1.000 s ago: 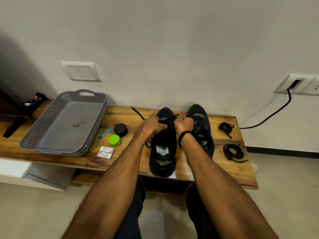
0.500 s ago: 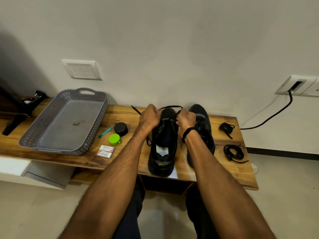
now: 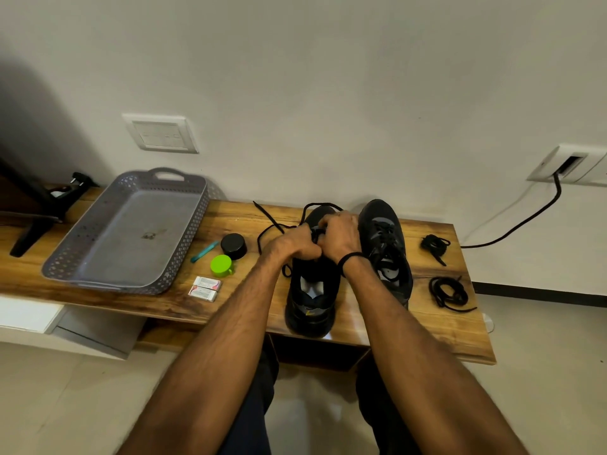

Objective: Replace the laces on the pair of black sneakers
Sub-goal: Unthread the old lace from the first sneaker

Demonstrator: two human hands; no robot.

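Note:
Two black sneakers stand on the wooden bench, toes towards the wall. Over the middle of the left sneaker my left hand and my right hand meet, each pinching the black lace threaded in it. One end of that lace trails left across the bench, and a loop arches over the shoe's toe. The right sneaker stands laced beside it, untouched. Two bundles of black lace lie to the right, one farther back and one nearer.
A grey perforated tray sits at the left. Between it and the shoes lie a teal tool, a black round tin, a green cap and two small white boxes. A black cable runs from a wall socket.
My hands were apart at the shoe's sides, drawing the lace out; now they have come together over the eyelets. The lace loop has risen over the toe.

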